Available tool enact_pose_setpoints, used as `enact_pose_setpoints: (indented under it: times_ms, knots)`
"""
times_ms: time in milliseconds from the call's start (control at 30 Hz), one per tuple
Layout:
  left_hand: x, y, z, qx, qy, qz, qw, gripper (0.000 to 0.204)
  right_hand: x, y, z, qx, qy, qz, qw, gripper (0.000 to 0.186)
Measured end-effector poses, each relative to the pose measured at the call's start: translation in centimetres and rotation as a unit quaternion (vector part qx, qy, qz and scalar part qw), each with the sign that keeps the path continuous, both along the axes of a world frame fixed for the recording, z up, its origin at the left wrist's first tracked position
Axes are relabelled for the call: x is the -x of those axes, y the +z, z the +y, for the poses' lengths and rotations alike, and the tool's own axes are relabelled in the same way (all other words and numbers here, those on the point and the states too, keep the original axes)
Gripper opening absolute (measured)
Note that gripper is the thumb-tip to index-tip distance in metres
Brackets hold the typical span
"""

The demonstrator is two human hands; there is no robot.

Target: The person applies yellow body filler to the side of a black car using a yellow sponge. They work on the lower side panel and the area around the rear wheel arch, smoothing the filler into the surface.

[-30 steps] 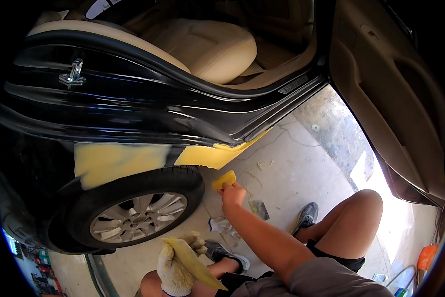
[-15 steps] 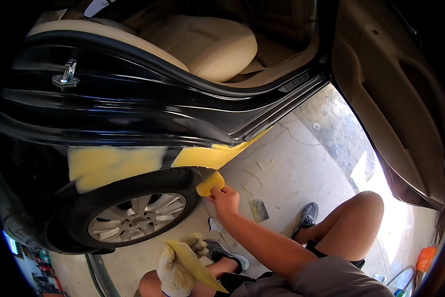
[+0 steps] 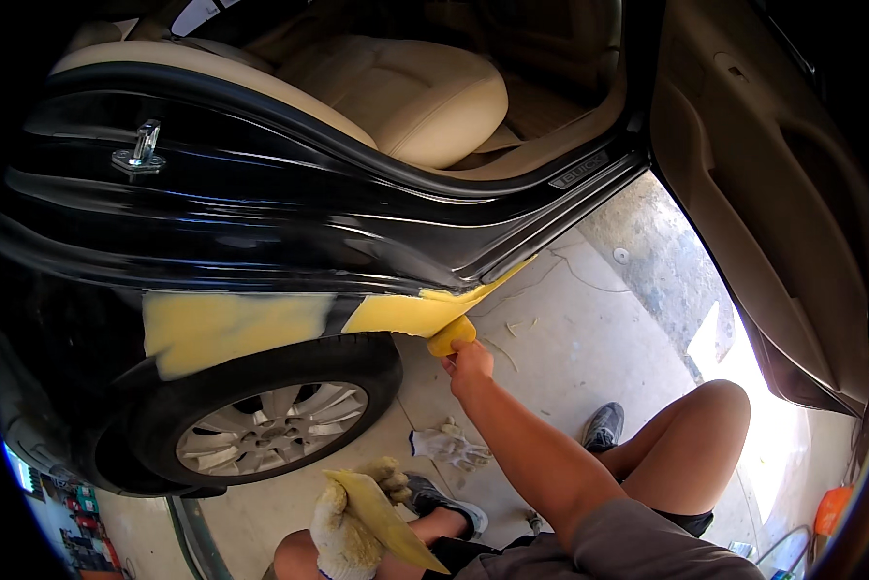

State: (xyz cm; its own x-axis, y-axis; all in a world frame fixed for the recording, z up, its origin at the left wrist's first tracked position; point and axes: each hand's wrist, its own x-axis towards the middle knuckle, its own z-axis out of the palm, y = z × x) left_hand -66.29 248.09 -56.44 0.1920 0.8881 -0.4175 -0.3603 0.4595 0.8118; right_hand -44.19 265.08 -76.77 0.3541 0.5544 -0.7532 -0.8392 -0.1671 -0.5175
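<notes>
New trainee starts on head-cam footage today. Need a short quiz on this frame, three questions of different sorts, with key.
1. What does the right hand hold?
2. True or false: the left hand is gloved and holds a thin yellowish sheet.
3. Which colour is the patch on the car body nearest the right hand?
A) Red
B) Yellow
C) White

Key:
1. A small yellow spreader.
2. True.
3. B.
</notes>
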Motion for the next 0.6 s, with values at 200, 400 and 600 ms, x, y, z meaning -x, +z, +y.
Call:
enact_pose_setpoints:
  times_ms: [200, 400, 600]
  knots:
    - [-0.2, 0.7, -0.6, 0.000, -0.018, 0.069, 0.997, 0.076, 3.7, 3.7, -2.5, -0.081, 0.017, -0.012, 0.996, 0.028]
    - [1.1, -1.2, -0.3, 0.020, 0.038, -0.063, 0.997, 0.077, 2.7, 2.8, -4.7, -0.048, 0.031, -0.037, 0.998, 0.028]
    - [-1.1, 2.9, -0.3, -0.021, -0.059, 0.160, 0.985, 0.076, 0.3, -2.1, -1.6, -0.008, 0.013, 0.006, 1.000, 0.024]
